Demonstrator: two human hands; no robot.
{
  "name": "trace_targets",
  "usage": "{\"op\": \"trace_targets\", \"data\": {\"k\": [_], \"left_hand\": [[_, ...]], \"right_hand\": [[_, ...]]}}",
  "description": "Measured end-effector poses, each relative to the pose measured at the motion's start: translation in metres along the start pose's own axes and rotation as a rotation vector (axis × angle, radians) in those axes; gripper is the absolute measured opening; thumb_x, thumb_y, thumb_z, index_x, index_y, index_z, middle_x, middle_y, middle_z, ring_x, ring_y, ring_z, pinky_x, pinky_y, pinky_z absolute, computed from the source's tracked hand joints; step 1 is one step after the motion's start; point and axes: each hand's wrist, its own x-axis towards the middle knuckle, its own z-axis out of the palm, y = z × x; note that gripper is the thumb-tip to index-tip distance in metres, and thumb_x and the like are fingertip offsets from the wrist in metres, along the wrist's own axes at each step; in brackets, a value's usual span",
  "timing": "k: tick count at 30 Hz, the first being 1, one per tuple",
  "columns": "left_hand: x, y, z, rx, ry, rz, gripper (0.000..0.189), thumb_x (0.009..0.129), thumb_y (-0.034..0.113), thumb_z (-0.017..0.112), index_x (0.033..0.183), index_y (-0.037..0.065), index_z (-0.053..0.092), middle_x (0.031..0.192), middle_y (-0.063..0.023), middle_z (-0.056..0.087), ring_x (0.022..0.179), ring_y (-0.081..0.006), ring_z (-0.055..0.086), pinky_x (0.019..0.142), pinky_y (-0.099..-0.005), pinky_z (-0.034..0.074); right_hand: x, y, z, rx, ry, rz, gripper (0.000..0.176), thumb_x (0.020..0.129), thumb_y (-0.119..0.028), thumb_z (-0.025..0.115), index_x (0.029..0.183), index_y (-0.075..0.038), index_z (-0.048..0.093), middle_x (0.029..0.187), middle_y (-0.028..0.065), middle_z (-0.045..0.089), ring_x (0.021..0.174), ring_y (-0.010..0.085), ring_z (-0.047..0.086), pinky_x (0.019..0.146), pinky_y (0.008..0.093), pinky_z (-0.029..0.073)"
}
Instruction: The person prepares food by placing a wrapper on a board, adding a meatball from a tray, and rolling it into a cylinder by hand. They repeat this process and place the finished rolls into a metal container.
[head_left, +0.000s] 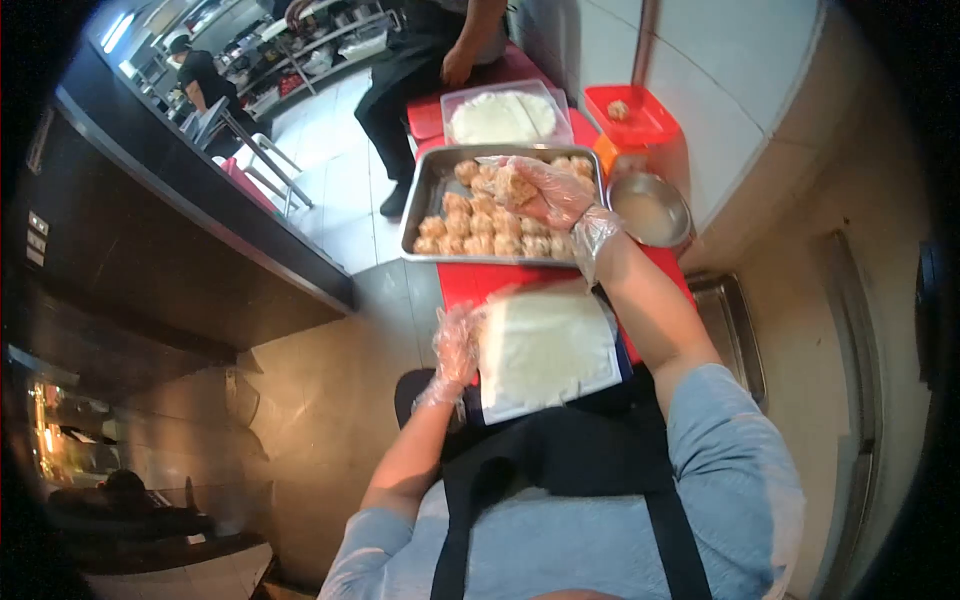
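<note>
My right hand (555, 195), in a clear plastic glove, reaches over a metal tray (425, 205) and grips a breaded piece (515, 185) above several rows of similar pieces. My left hand (455, 345), also gloved, rests on the left edge of a white sheet (545, 345) lying on a board at the near end of the red table (465, 282). Its fingers are spread and hold nothing.
A metal bowl (652, 210) stands right of the tray, with a red container (635, 115) behind it. A clear tub of white stuff (502, 115) sits beyond the tray. Another person (430, 50) stands at the table's far end. A dark counter runs along the left.
</note>
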Motion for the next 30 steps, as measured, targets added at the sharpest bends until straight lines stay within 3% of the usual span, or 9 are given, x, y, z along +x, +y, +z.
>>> {"op": "trace_targets", "data": {"k": [2, 4, 10, 14, 16, 18, 20, 26, 30], "left_hand": [[-0.004, -0.003, 0.0, -0.007, 0.071, 0.161, 0.038, 0.082, -0.002, 0.054, 0.115, 0.012, 0.066, 0.122, -0.0167, 0.062, 0.116, -0.0366, 0.057, 0.099, -0.0474, 0.046], [-0.009, 0.007, -0.001, -0.111, -0.007, -0.019, 0.037, 0.079, -0.002, 0.054, 0.111, 0.012, 0.067, 0.123, -0.0169, 0.061, 0.116, -0.0368, 0.056, 0.108, -0.0462, 0.038], [-0.01, 0.015, -0.007, 0.11, -0.106, -0.033, 0.04, 0.08, -0.001, 0.055, 0.117, 0.012, 0.064, 0.124, -0.0151, 0.059, 0.118, -0.0356, 0.054, 0.111, -0.0515, 0.031], [-0.001, 0.031, -0.018, 0.349, -0.205, 0.007, 0.051, 0.081, 0.011, 0.062, 0.13, 0.015, 0.054, 0.135, -0.0141, 0.052, 0.134, -0.0338, 0.04, 0.115, -0.0573, 0.016], [0.004, 0.059, -0.031, 0.263, -0.17, 0.05, 0.055, 0.081, 0.02, 0.065, 0.134, 0.014, 0.051, 0.139, -0.0149, 0.048, 0.136, -0.0357, 0.037, 0.115, -0.0569, 0.018], [-0.004, 0.066, -0.022, -0.037, -0.196, 0.12, 0.068, 0.08, 0.035, 0.067, 0.139, 0.011, 0.045, 0.143, -0.0187, 0.043, 0.137, -0.0404, 0.034, 0.114, -0.058, 0.019], [-0.027, 0.09, -0.011, 0.135, -0.222, 0.006, 0.075, 0.082, 0.049, 0.066, 0.138, 0.005, 0.044, 0.143, -0.0266, 0.04, 0.137, -0.0437, 0.032, 0.113, -0.0618, 0.017], [-0.053, 0.114, -0.01, 0.505, -0.377, -0.03, 0.079, 0.087, 0.059, 0.053, 0.147, 0.01, 0.037, 0.15, -0.0305, 0.027, 0.139, -0.0496, 0.023, 0.114, -0.0599, 0.011], [-0.036, 0.092, -0.02, 0.474, -0.424, 0.054, 0.074, 0.088, 0.056, 0.054, 0.145, 0.011, 0.04, 0.151, -0.0273, 0.029, 0.14, -0.0454, 0.026, 0.116, -0.0574, 0.011]], "right_hand": [[-0.064, -0.002, 0.019, -0.265, 0.109, 0.071, 0.034, 0.095, -0.023, 0.062, 0.124, -0.007, 0.057, 0.114, 0.005, 0.063, 0.109, 0.0189, 0.06, 0.089, 0.036, 0.053], [-0.098, 0.025, -0.006, -0.202, 0.067, 0.087, 0.035, 0.093, -0.02, 0.065, 0.121, -0.002, 0.058, 0.101, 0.006, 0.066, 0.083, 0.0126, 0.063, 0.076, 0.0238, 0.051], [-0.177, 0.095, -0.009, -0.359, 0.093, 0.048, 0.028, 0.087, -0.008, 0.07, 0.111, 0.003, 0.061, 0.089, 0.0056, 0.067, 0.072, 0.011, 0.063, 0.069, 0.0256, 0.051], [-0.193, 0.138, -0.041, -0.375, -0.037, 0.154, 0.039, 0.085, -0.009, 0.073, 0.121, 0.0, 0.059, 0.104, 0.0057, 0.068, 0.09, 0.0135, 0.065, 0.081, 0.0288, 0.055], [-0.202, 0.131, -0.016, -0.725, -0.013, 0.186, 0.043, 0.086, -0.012, 0.073, 0.124, -0.002, 0.057, 0.112, 0.0085, 0.066, 0.099, 0.0161, 0.063, 0.09, 0.0313, 0.052], [-0.199, 0.134, -0.034, -1.231, -0.275, -0.177, 0.046, 0.086, -0.016, 0.073, 0.126, -0.002, 0.055, 0.121, 0.0102, 0.062, 0.111, 0.0186, 0.058, 0.099, 0.0341, 0.047], [-0.204, 0.113, -0.019, -1.367, -0.228, 0.004, 0.049, 0.084, -0.018, 0.075, 0.125, -0.002, 0.055, 0.124, 0.0101, 0.059, 0.118, 0.019, 0.054, 0.103, 0.0359, 0.043], [-0.227, 0.122, -0.028, -1.282, 0.15, -0.069, 0.054, 0.079, -0.022, 0.076, 0.124, -0.002, 0.055, 0.118, 0.0126, 0.063, 0.111, 0.0219, 0.06, 0.097, 0.0356, 0.047], [-0.225, 0.159, -0.045, -0.443, 0.212, -0.03, 0.047, 0.086, -0.012, 0.072, 0.127, 0.001, 0.053, 0.12, 0.0109, 0.063, 0.11, 0.0181, 0.06, 0.096, 0.0315, 0.049]]}}
